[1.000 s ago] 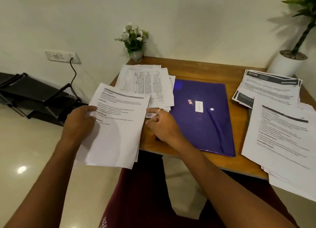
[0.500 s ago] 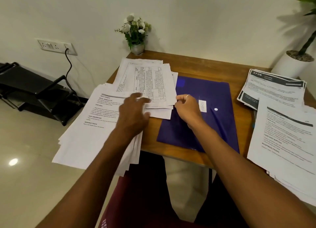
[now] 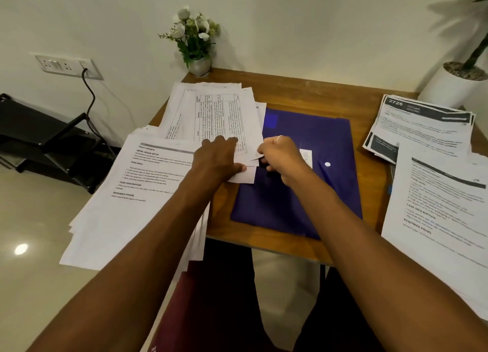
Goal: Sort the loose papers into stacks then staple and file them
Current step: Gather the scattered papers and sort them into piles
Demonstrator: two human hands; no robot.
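A pile of table-printed sheets [image 3: 219,114] lies at the back left of the wooden table [image 3: 303,93]. My left hand [image 3: 217,161] rests on its near corner, fingers spread, thumb on a lower sheet. My right hand [image 3: 281,157] pinches the near right corner of the top sheet. A stack headed "Task Goal" [image 3: 137,193] overhangs the table's left edge under my left forearm. A purple folder [image 3: 311,193] lies in the middle. Two more stacks sit at the right, one with dark headers [image 3: 420,127] and one white [image 3: 443,209].
A small vase of white flowers [image 3: 196,42] stands at the back left corner. A white plant pot [image 3: 454,85] stands at the back right. Left of the table are a wall socket with a cable [image 3: 68,65] and a black rack [image 3: 45,140] on the floor.
The left stack was laid down from my hands onto the table's left edge. My left hand moved right onto the table-printed pile, and my right hand rose to pinch that pile's corner.
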